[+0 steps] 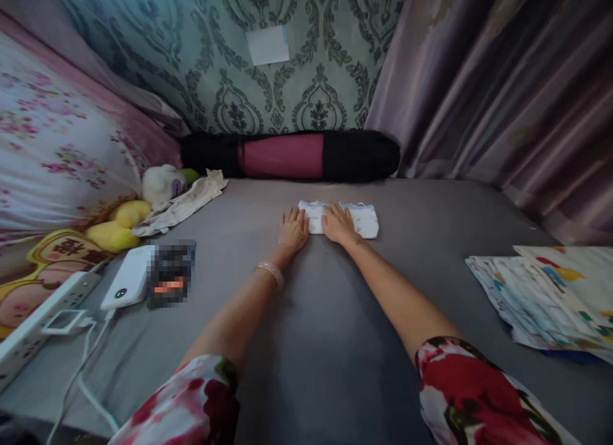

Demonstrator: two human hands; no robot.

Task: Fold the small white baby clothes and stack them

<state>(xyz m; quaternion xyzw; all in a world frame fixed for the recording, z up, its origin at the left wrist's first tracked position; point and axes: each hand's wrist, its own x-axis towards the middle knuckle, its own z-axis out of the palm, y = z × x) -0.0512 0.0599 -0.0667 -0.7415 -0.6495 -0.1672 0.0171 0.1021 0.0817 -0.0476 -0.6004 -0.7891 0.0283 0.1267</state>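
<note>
A small folded white cloth (363,219) with blue trim lies on the grey bed sheet (306,330), far ahead of me. My left hand (293,229) rests flat with fingers stretched out, at the cloth's left end. My right hand (338,223) lies flat on top of the cloth, fingers spread. A pale bracelet (271,271) circles my left wrist. Both arms reach forward, in red floral sleeves.
A stack of colourful printed cloths (546,298) lies at the right. At the left are a white power bank (128,285), a power strip (43,317) with cables, plush toys (119,225) and a floral pillow (52,145). A black and maroon bolster (292,156) lines the wall; a curtain (502,87) hangs at the right.
</note>
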